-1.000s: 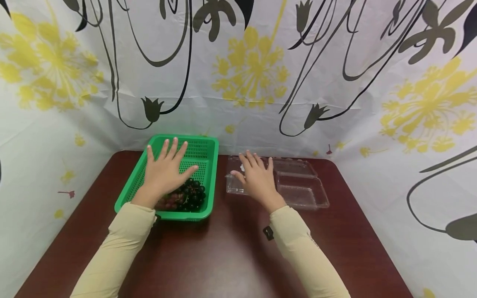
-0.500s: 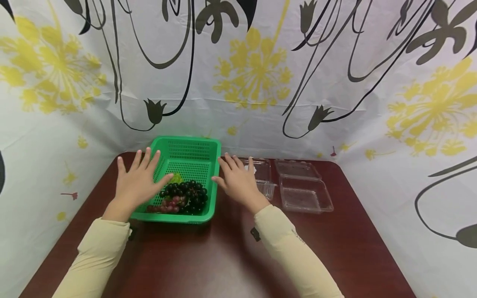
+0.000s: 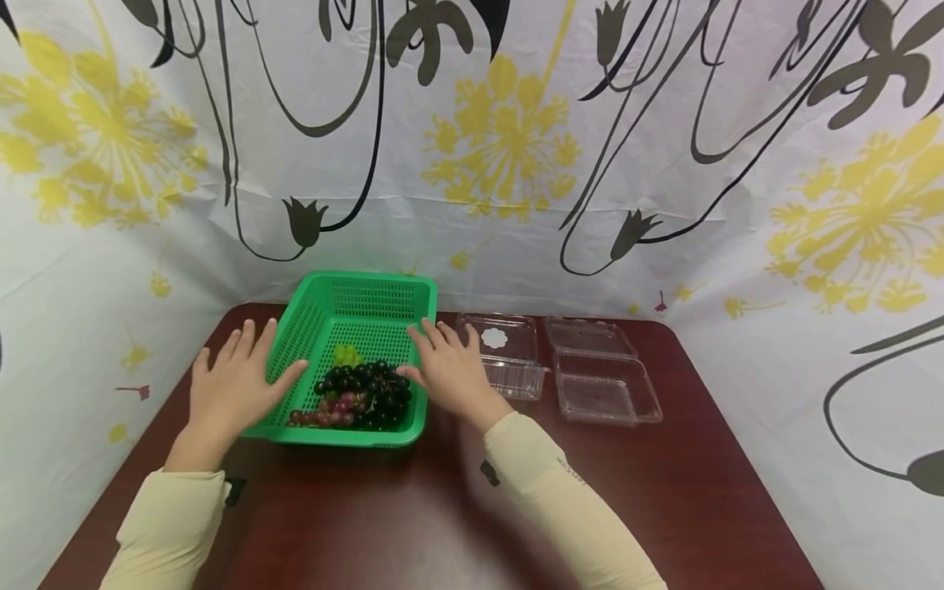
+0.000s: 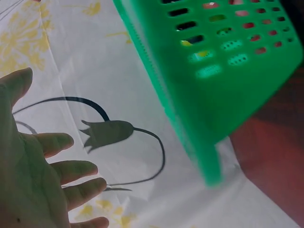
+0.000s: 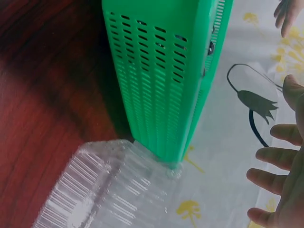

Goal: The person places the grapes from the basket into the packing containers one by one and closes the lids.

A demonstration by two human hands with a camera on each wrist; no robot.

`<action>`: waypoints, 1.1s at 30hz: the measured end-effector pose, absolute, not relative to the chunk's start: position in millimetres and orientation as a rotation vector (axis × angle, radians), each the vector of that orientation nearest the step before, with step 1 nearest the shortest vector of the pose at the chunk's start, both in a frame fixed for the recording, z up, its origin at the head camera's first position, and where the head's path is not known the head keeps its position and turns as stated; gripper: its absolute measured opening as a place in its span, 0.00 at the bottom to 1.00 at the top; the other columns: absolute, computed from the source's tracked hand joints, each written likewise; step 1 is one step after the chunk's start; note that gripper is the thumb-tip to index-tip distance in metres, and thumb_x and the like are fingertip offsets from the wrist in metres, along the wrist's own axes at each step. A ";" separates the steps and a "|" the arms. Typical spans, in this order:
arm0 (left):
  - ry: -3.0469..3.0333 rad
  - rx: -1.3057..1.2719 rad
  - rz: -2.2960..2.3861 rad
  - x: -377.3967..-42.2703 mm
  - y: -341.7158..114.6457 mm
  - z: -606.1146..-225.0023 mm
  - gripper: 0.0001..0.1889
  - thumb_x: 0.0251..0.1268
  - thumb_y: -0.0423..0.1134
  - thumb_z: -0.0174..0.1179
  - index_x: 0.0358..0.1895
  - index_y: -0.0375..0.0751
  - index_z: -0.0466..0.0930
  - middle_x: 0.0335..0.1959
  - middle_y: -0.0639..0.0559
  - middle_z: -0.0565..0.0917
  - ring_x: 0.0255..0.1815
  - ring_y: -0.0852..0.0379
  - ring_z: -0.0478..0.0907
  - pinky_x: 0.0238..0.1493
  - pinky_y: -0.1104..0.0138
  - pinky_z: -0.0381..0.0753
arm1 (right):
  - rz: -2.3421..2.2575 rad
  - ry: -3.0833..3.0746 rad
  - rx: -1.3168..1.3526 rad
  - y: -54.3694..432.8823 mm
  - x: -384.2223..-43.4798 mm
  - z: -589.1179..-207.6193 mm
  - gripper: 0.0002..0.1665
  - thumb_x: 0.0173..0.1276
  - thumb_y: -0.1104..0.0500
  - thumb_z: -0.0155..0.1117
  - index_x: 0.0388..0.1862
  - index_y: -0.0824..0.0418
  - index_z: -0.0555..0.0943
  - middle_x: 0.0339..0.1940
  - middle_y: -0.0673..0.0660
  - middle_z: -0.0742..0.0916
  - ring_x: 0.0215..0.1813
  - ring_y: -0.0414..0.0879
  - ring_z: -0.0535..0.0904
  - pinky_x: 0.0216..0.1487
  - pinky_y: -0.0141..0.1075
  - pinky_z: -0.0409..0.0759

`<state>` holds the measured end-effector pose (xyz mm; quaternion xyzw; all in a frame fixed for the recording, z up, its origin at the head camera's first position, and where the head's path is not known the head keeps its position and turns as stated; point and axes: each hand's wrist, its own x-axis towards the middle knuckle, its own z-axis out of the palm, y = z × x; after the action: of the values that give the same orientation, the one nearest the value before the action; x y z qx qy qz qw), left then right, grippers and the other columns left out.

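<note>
A green plastic basket [image 3: 361, 334] stands at the back left of the table. In it lie bunches of black grapes [image 3: 387, 401], red grapes [image 3: 324, 418] and a few green grapes [image 3: 346, 355]. My left hand [image 3: 234, 385] hovers by the basket's left side, fingers spread, holding nothing. Over the basket's right rim is my right hand [image 3: 451, 373], its fingers also extended and apart. Both wrist views show a gap between hand and basket wall, with the left hand [image 4: 42, 161] and the right hand [image 5: 285, 171] bare.
Two clear plastic clamshell boxes stand open right of the basket: a nearer box [image 3: 512, 378] with a white flower-shaped label on its lid, and a farther-right box [image 3: 601, 389]. The dark red table [image 3: 413, 516] meets a patterned cloth [image 3: 472, 246] behind.
Both hands have moved left and somewhat lower. The left hand has gone from above the basket to its left side, uncovering the grapes; the right hand has left the clear box for the basket's right rim.
</note>
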<state>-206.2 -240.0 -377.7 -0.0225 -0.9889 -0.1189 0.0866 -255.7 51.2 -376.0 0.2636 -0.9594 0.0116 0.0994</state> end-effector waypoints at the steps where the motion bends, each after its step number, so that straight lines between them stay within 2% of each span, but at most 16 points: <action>1: -2.944 -0.058 -0.358 -205.3 -242.2 -380.0 0.46 0.68 0.70 0.39 0.78 0.43 0.41 0.75 0.28 0.50 0.73 0.29 0.51 0.65 0.30 0.42 | 0.031 -2.831 0.785 49.9 -255.7 -377.0 0.40 0.70 0.31 0.44 0.75 0.48 0.61 0.76 0.54 0.67 0.73 0.53 0.65 0.70 0.61 0.58; 6: -2.938 -0.007 -0.379 -198.4 -252.3 -392.0 0.45 0.69 0.69 0.40 0.77 0.41 0.44 0.72 0.25 0.56 0.68 0.27 0.58 0.58 0.31 0.53 | -0.015 -2.816 0.805 42.1 -255.8 -384.1 0.39 0.70 0.31 0.45 0.74 0.48 0.63 0.74 0.53 0.69 0.71 0.52 0.69 0.65 0.58 0.64; 13: -2.930 0.079 -0.378 -191.4 -263.6 -404.7 0.43 0.70 0.67 0.40 0.76 0.38 0.49 0.63 0.25 0.68 0.56 0.26 0.68 0.49 0.34 0.62 | -0.112 -2.778 0.835 32.3 -258.8 -396.3 0.38 0.69 0.30 0.45 0.72 0.45 0.65 0.71 0.51 0.72 0.68 0.49 0.72 0.62 0.54 0.65; 18: -2.927 0.127 -0.392 -187.4 -271.7 -411.6 0.42 0.71 0.66 0.40 0.75 0.37 0.51 0.57 0.24 0.73 0.50 0.27 0.71 0.45 0.36 0.63 | -0.133 -2.777 0.841 25.6 -261.5 -400.9 0.38 0.68 0.30 0.48 0.71 0.45 0.67 0.69 0.50 0.75 0.67 0.47 0.72 0.63 0.53 0.65; 25: -2.905 0.166 -0.411 -183.1 -277.7 -421.6 0.40 0.71 0.64 0.42 0.73 0.35 0.57 0.53 0.25 0.76 0.44 0.29 0.74 0.42 0.37 0.64 | -0.137 -2.806 0.847 18.4 -262.4 -408.8 0.37 0.68 0.31 0.51 0.71 0.46 0.67 0.68 0.50 0.76 0.66 0.47 0.72 0.64 0.54 0.64; 33: -2.933 0.182 -0.441 -179.0 -283.1 -437.6 0.37 0.73 0.62 0.40 0.71 0.33 0.60 0.41 0.29 0.81 0.33 0.37 0.78 0.36 0.44 0.65 | -0.158 -2.790 0.855 14.5 -264.4 -423.7 0.37 0.68 0.31 0.51 0.70 0.46 0.68 0.65 0.49 0.78 0.64 0.47 0.73 0.64 0.55 0.65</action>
<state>-179.0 -283.1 -437.6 0.0612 -0.9835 -0.1478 0.0849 -264.4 14.5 -423.7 0.2909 -0.9490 -0.0537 0.1092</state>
